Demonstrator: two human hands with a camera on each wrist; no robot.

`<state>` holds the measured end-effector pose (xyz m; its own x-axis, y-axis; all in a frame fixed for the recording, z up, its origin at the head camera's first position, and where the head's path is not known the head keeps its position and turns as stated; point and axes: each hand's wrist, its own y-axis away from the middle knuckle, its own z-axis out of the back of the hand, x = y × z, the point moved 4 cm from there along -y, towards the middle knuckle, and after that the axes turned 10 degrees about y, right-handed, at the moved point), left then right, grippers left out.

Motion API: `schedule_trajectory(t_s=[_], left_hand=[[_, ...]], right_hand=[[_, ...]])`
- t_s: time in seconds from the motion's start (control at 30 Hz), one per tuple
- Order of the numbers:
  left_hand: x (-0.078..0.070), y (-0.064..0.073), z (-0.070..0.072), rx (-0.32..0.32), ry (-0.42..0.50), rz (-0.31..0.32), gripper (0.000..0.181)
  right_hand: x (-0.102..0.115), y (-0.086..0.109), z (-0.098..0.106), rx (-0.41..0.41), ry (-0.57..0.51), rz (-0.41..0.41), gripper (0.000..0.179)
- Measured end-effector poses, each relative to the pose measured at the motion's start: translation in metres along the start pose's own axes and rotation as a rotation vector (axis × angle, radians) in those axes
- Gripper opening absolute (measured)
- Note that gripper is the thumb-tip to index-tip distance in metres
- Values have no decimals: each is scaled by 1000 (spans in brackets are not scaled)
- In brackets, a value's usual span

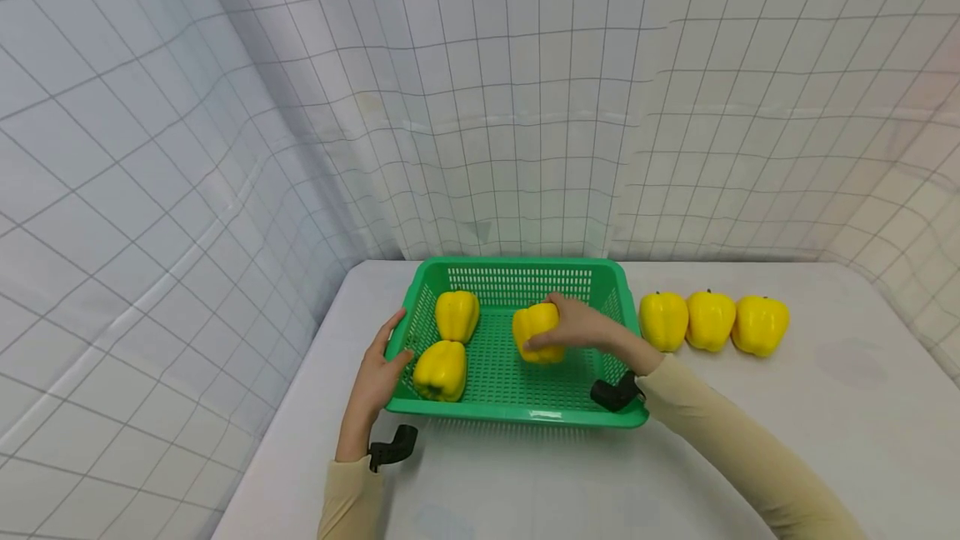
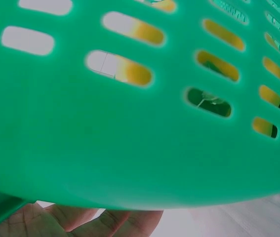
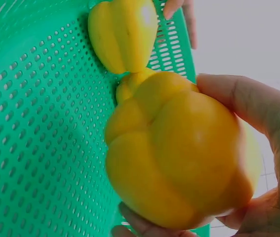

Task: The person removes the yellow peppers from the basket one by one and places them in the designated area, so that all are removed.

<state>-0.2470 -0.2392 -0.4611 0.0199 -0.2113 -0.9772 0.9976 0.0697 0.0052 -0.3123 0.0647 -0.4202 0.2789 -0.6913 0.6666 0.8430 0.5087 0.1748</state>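
Note:
A yellow bell pepper [image 1: 537, 332] is gripped by my right hand [image 1: 581, 325] inside the green plastic basket [image 1: 517, 415]. In the right wrist view, thumb and fingers wrap round this pepper [image 3: 179, 153] from opposite sides, with the perforated basket floor behind it. My left hand [image 1: 378, 373] holds the basket's left rim, thumb over the inner side and fingers outside. The left wrist view has the slotted basket wall [image 2: 105, 143] filling most of it, fingers [image 2: 110, 224] at the bottom edge. Two more bell peppers, one farther back [image 1: 457, 315] and one nearer [image 1: 441, 372], lie along the basket's left side.
Three yellow bell peppers stand in a row on the white table right of the basket: one nearest it [image 1: 663, 321], a middle one [image 1: 710, 320] and an outer one [image 1: 761, 325]. A white grid-patterned curtain [image 1: 517, 107] hangs behind and at both sides.

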Motion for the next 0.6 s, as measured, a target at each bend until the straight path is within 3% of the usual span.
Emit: schedule_trajectory(t_s=[0.23, 0.6], left_hand=[[0, 0, 0, 3, 2, -13, 62], [-2, 1, 0, 6, 1, 14, 62]], right_hand=[[0, 9, 8, -77, -52, -16, 64], [-5, 32, 22, -195, -225, 75, 64]])
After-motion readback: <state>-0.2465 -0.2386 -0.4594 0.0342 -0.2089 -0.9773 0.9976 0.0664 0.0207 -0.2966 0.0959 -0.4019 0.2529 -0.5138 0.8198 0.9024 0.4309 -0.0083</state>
